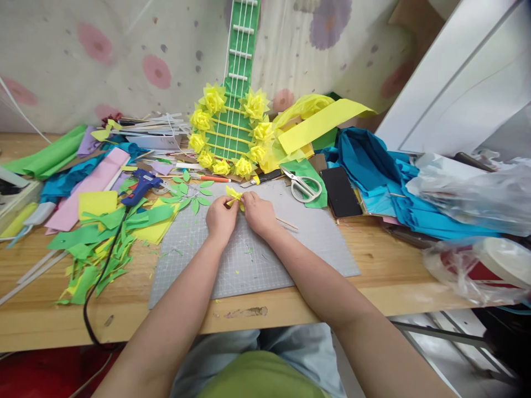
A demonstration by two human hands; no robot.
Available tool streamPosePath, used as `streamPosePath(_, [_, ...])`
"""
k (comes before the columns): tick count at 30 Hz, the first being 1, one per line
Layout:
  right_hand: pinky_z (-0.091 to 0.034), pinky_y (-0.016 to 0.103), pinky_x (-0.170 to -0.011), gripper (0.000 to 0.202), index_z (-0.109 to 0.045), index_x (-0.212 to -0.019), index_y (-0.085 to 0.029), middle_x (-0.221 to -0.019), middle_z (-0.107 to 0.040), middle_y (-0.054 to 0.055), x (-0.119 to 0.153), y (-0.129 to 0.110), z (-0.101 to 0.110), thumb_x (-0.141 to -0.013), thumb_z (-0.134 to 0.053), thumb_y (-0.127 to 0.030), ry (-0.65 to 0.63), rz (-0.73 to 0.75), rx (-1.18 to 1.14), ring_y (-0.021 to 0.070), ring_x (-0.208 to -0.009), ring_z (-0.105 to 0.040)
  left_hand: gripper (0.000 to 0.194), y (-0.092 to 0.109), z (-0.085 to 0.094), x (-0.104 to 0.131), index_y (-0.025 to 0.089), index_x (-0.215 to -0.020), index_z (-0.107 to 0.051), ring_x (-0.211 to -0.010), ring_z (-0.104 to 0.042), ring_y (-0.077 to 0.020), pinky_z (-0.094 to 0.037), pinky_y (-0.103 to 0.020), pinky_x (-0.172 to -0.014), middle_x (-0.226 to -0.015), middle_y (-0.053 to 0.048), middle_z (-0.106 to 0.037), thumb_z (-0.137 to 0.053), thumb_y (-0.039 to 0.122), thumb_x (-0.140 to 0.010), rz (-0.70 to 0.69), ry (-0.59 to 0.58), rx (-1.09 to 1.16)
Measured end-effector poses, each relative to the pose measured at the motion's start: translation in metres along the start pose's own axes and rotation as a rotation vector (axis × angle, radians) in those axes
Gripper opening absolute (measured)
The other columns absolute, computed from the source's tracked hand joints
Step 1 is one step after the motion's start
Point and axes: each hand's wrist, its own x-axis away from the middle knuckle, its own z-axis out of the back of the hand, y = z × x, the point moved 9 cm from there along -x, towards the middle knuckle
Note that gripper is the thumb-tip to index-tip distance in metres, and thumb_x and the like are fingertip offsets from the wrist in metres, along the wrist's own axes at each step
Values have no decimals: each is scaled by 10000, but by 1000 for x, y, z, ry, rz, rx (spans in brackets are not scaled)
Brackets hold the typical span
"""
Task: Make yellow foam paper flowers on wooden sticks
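The left hand point(222, 220) and right hand point(258, 213) each pinch the small yellow paper piece point(233, 193) in a narrow grip over the grey cutting mat's point(257, 271) far side, where light, even fingertip pressure should spare its thin edges.

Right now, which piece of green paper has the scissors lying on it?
The piece beside the black phone; the scissors rest partly on it. The other green pieces lie apart from them.
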Motion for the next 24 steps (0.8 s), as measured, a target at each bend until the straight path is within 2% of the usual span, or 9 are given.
streamPosePath(8, [-353,243,-595,348,-472,-1047,-180,-1064,-562,79,2,-4,9,-934,-187,-344,50,56,-54,160,-804,-568,206,1,1,-1,189,-773,-648,-613,-550,-137,-370,-239,-583,-719,-25,-653,-544,348,-694,-33,26,51])
streamPosePath(20, [-355,251,-603,376,-472,-1062,-178,-1053,-562,90,0,-4,4,-936,-148,-320,18,27,12,166,-799,-566,231,-2,1,-2,196,-779,-654,-642,-589,-154,-409,-240,-583,-699,-27,-655,-553,360,-651,13,28,46])
streamPosePath(24, [-343,252,-573,356,-473,-1029,-181,-1019,-576,77,-1,-3,5,-936,-155,-313,44,26,8,168,-767,-573,248,-4,-2,-3,180,-774,-653,-610,-586,-152,-422,-247,-571,-694,-32,-656,-552,367,-647,12,25,96])
